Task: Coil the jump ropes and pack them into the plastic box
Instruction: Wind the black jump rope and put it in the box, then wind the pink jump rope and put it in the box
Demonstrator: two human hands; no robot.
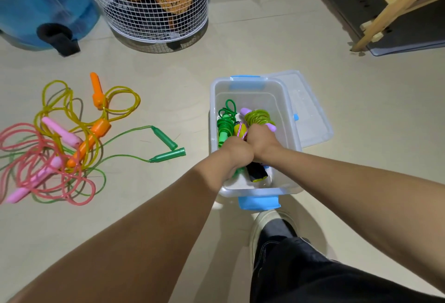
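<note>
A clear plastic box (pixel 292 134) with blue latches sits on the floor, and both my hands reach into it. My left hand (pixel 234 152) and my right hand (pixel 261 140) are closed together on a coiled rope bundle with a yellow part and a black-and-yellow handle (pixel 257 172). A dark green coiled rope (pixel 226 119) lies at the box's left. A lime green coil with purple handles (pixel 258 117) lies at its right. On the floor to the left is a tangle of loose ropes: yellow with orange handles (pixel 100 129), pink (pixel 36 170), and green (pixel 168 143).
The box's clear lid (pixel 310 115) lies against its right side. A white wire basket (pixel 154 4) and a blue water jug (pixel 43 6) stand at the back left. A wooden rack (pixel 390 11) is at the back right. My shoe (pixel 265 221) is just below the box.
</note>
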